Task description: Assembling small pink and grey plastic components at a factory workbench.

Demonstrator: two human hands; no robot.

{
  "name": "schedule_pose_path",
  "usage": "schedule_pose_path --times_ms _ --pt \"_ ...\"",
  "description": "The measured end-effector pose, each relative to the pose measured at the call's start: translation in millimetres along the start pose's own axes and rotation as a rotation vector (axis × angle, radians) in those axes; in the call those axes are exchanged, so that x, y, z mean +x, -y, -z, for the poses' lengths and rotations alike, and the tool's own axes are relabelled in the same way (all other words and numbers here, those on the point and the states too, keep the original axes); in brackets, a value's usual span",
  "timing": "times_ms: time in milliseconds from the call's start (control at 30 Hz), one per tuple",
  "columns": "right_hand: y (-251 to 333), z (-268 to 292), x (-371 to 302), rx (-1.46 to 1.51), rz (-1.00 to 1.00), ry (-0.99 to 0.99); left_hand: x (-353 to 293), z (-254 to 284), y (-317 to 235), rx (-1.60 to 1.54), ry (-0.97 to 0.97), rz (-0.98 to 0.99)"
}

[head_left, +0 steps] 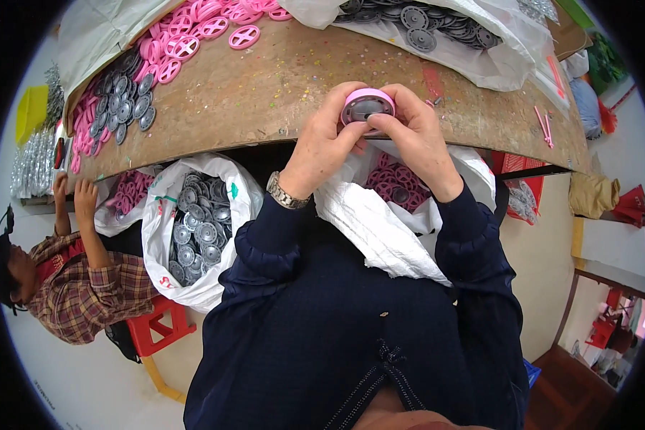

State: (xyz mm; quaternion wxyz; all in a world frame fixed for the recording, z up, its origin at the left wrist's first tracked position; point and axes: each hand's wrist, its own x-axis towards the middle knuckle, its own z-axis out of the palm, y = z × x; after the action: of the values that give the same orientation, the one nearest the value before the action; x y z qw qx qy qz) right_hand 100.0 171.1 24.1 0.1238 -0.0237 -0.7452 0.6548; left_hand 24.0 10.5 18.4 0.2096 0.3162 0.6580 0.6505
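Between my two hands, above the near edge of the table, is a toy wheel [366, 105] with a pink rim and a dark grey disc set inside it. My left hand [321, 143], with a metal watch at its wrist, is closed around the wheel's left side. On the other side my right hand [417, 135] grips it, fingers wrapped round the rim. Both thumbs press on the grey disc's lower part. Below my hands, an open white sack [369, 229] holds pink wheels with grey discs [398, 183].
Loose pink wheel rims [244, 37] and grey discs [125, 111] lie on the wooden table [258, 93]. More grey discs [421, 32] spill from a bag at the back. A white sack [154, 236] of grey discs stands left, near a seated co-worker [86, 287] and a red stool [161, 330].
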Motion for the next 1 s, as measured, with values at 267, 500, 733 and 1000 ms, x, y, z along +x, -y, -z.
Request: schedule_pose_path --times_ms 267,500,733,1000 --pt "-7 4 1 0.068 0.015 -0.007 -1 -9 0 0.050 -0.049 -0.023" --pt "-5 17 -8 0.009 -0.090 0.097 -13 -11 7 -0.157 0.049 0.085" --pt "-8 42 -23 -0.138 -0.148 0.169 -1 0 7 0.345 0.126 -0.227" --pt "12 76 -44 -0.845 -0.174 0.538 88 118 29 1.321 -0.468 -0.392"
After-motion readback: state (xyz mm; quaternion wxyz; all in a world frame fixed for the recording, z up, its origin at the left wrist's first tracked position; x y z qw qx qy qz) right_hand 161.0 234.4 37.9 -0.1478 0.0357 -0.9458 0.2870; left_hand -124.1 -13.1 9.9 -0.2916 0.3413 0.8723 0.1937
